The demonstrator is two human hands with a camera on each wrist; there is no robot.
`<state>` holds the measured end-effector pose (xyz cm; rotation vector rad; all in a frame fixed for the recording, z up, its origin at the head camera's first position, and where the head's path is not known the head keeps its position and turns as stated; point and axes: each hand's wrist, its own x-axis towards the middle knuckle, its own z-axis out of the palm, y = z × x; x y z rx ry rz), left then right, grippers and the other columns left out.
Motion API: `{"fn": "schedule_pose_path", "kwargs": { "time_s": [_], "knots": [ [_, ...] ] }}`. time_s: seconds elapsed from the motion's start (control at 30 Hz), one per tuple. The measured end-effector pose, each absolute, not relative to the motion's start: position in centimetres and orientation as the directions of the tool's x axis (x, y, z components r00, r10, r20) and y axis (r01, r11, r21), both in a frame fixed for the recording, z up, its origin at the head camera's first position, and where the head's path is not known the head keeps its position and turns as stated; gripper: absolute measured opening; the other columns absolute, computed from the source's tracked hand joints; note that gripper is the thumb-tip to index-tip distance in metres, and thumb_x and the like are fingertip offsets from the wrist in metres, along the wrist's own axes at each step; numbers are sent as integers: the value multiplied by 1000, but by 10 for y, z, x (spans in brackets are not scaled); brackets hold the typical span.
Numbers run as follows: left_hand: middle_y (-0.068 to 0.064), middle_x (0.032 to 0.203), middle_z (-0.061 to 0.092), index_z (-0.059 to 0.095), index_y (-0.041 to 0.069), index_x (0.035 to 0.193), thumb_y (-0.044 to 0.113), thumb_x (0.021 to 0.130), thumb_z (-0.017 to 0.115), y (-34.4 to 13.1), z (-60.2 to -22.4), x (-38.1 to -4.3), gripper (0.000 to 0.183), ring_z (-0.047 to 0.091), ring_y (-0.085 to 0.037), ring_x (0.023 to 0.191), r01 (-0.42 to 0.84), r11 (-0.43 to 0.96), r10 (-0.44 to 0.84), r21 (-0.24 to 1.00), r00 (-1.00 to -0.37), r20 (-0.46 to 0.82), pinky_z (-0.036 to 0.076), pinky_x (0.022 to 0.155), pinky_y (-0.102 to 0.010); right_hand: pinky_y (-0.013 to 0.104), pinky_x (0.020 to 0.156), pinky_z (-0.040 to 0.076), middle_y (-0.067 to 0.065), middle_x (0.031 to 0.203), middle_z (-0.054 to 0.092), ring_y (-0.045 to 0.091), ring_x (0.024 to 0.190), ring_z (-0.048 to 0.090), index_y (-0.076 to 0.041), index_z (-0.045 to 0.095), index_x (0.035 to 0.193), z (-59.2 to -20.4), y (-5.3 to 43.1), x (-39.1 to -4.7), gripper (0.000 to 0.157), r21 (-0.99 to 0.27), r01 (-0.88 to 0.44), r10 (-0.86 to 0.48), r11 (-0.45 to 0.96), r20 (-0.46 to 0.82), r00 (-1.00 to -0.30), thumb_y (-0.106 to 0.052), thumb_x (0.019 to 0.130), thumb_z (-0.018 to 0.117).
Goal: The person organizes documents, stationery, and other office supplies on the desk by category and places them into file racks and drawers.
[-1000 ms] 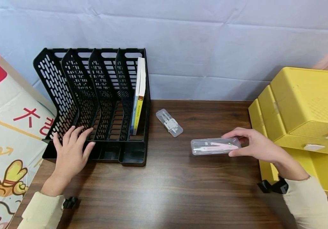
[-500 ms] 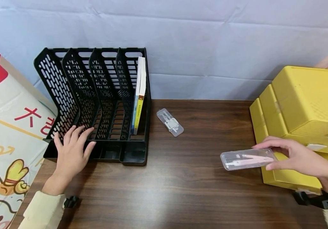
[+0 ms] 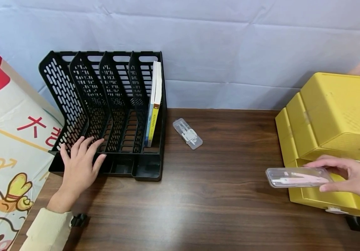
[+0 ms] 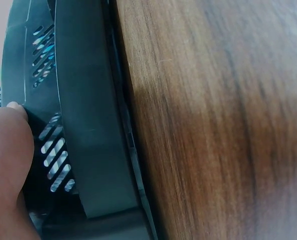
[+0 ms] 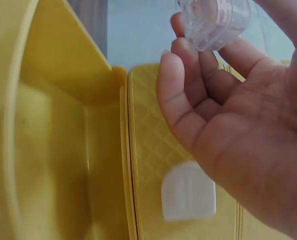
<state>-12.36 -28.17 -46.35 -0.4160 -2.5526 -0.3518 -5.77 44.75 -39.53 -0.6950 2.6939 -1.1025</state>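
My right hand (image 3: 354,177) pinches one end of a clear plastic case (image 3: 282,177) between thumb and fingers. Through its lid show a pink compass and small white parts. The case is held level, overlapping the front of the yellow drawer unit (image 3: 352,108) in the head view. Part of its clear end (image 5: 216,25) is in the right wrist view, above my curled fingers. On the left, my left hand (image 3: 79,170) rests spread over the front edge of a black file rack (image 3: 148,172). Its thumb (image 4: 8,155) lies by the rack's slotted wall in the left wrist view.
Two thin books (image 3: 153,118) stand in the rack's rightmost slot. A second clear case (image 3: 187,133) with white pieces lies on the brown table (image 3: 217,209). The yellow unit's bottom drawer (image 5: 48,150) is pulled out. Another drawer has a white handle (image 5: 188,195).
My right hand has carried the clear case rightward and slightly down, from over the table to the drawers. The left hand stays on the rack.
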Motion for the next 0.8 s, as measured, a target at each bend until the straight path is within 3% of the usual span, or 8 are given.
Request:
{"fn": "schedule_pose_path", "kwargs": {
  "time_s": [0.23, 0.53, 0.7, 0.8],
  "knots": [
    [-24, 140, 53, 58, 12, 139, 61, 105, 29, -281, -462, -123, 66, 35, -48, 139, 361, 919, 223, 161, -810, 542, 3, 110, -77, 19, 75, 47, -4, 113, 68, 8, 87, 60, 2, 65, 125, -410, 477, -58, 74, -755, -441, -541, 486, 136, -830, 29, 56, 76],
    [-23, 140, 53, 58, 12, 138, 62, 105, 28, -281, -462, -124, 67, 36, -48, 138, 363, 919, 225, 155, -804, 550, 4, 109, -78, 12, 83, 46, -5, 119, 65, 5, 97, 61, -3, 63, 130, -433, 518, -60, 84, -780, -506, -664, 367, 161, -730, 33, 54, 70],
    [-23, 140, 53, 58, 12, 139, 62, 105, 28, -281, -463, -124, 67, 36, -48, 138, 364, 918, 226, 158, -807, 546, 3, 110, -77, 10, 81, 43, -10, 120, 65, 3, 99, 60, -17, 61, 135, -444, 538, -53, 91, -775, -475, -647, 417, 113, -754, 33, 59, 67],
    [-24, 140, 53, 58, 12, 138, 62, 105, 28, -282, -463, -124, 67, 37, -49, 138, 365, 918, 227, 153, -802, 552, 3, 110, -77, 14, 75, 45, -10, 117, 66, 5, 95, 61, -19, 60, 135, -448, 547, -50, 92, -777, -453, -631, 438, 94, -770, 33, 60, 65]
  ]
}}
